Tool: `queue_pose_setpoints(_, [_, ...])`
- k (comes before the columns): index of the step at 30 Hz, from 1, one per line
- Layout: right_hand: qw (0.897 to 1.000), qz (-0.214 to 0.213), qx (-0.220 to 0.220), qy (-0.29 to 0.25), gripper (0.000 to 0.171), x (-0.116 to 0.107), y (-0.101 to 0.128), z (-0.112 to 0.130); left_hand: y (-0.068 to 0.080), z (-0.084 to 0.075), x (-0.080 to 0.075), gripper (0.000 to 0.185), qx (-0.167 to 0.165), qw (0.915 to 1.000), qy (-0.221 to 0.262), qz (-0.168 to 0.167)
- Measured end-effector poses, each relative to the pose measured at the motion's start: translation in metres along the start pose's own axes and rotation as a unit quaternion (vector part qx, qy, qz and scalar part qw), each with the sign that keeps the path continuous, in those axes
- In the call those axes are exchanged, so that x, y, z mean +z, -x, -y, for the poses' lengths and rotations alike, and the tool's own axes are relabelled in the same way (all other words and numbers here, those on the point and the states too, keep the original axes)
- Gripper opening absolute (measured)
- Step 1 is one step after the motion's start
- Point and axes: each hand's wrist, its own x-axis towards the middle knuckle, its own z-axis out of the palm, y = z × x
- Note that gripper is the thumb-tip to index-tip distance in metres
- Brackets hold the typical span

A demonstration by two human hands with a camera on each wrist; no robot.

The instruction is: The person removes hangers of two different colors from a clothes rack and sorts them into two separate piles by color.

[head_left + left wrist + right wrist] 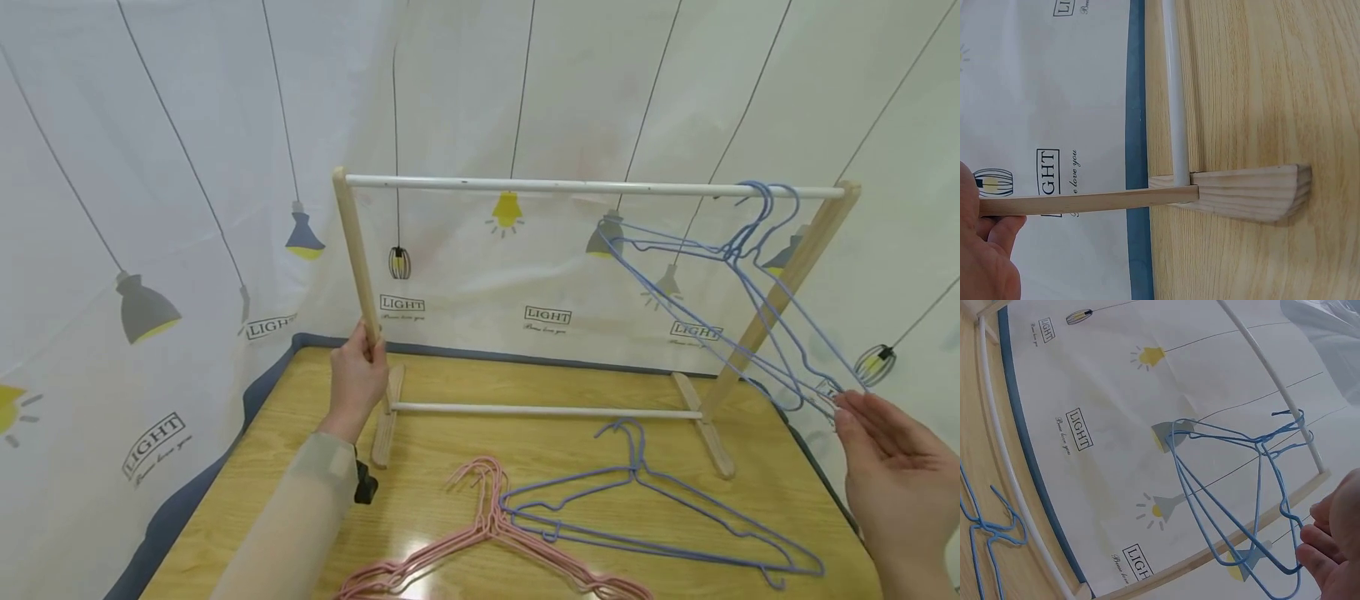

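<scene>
Several blue hangers [730,252] hang at the right of a white bar [570,186], a corner pinched by the right hand [903,471]; the left hand [358,383] grips the left wooden post [356,250].

"How is that left arm [296,504] held, the one in the long, cream-coloured sleeve [277,533]?"

"It reaches forward, and the left wrist [342,427] shows bare just past the cuff [330,454]."

"And the bare left hand [358,379]?"

"Gripping, its curled fingers [1007,234] tucked in, at the far end of that arm."

"From over here, the bare right hand [903,471] looks well apart from it."

"Yes, out to the person's right side, the right wrist [915,567] uncovered too. Its outstretched fingers [892,417] point inward, toward the left, and the thumb [857,442] meets them in a pinch."
</scene>
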Motion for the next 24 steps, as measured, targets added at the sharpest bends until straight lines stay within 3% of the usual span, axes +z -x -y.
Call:
queue_pose_setpoints(2, [0.999, -0.016, 0.009, -0.028, 0.032, -0.004, -0.004, -0.001, -0.001, -0.001, 0.002, 0.018, 0.004, 1.0000, 0.001, -0.002])
queue_pose_setpoints(8, [0.990, -0.068, 0.037, 0.119, 0.037, -0.013, -0.017, -0.001, -0.002, -0.005, 0.006, 0.017, 0.009, 0.9999, 0.007, -0.004])
queue_pose_setpoints(15, [0.993, -0.023, 0.117, -0.025, 0.034, -0.017, -0.017, -0.015, -0.001, -0.003, 0.006, 0.024, 0.000, 1.0000, 0.005, -0.002])
queue_pose_setpoints(20, [0.985, 0.016, 0.160, -0.061, 0.032, -0.006, -0.013, -0.018, 0.000, -0.003, 0.002, 0.024, -0.002, 1.0000, 0.004, -0.002])
queue_pose_setpoints(24, [0.980, 0.055, 0.163, -0.104, 0.034, -0.001, -0.009, -0.018, 0.001, -0.003, 0.001, 0.025, -0.010, 0.9999, 0.003, 0.000])
